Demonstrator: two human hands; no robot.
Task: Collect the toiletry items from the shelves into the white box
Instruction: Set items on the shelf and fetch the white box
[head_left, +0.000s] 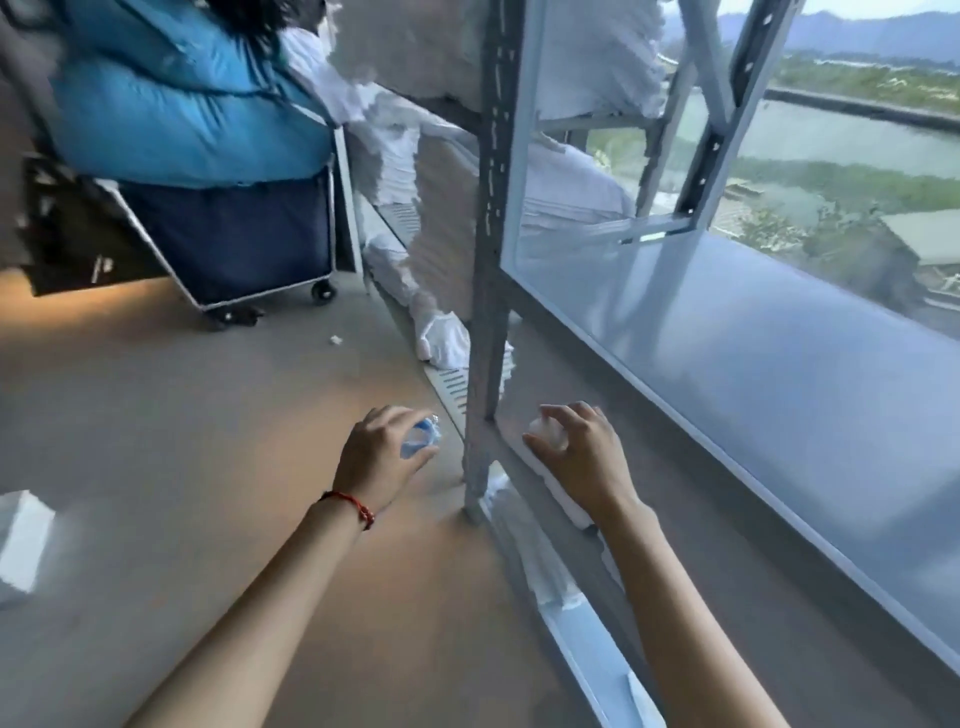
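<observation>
Toiletries: we see two in hand, a small blue packet (422, 439) and a small white item (545, 432); the blur hides what each one is.
Left hand (382, 460): at 6 o'clock of the view, fingers curled round the blue packet, held over the floor left of the rack post (485, 291).
Right hand (582, 457): just right of the post, fingers pinching the white item low by the bottom shelf (701, 338).
White box (21, 545): at 8 o'clock, at the frame edge, well apart from both hands; we cannot see into it.
Shelves: white bundles (441, 338) lie at 12 o'clock beyond the post; we cannot tell if they count as toiletries.
Other: blue cart (228, 249) at 10 o'clock, window (841, 156) at 2 o'clock.
Progress: we judge it mid-task. Two items are picked up, neither is boxed; the carry to the box is left.
</observation>
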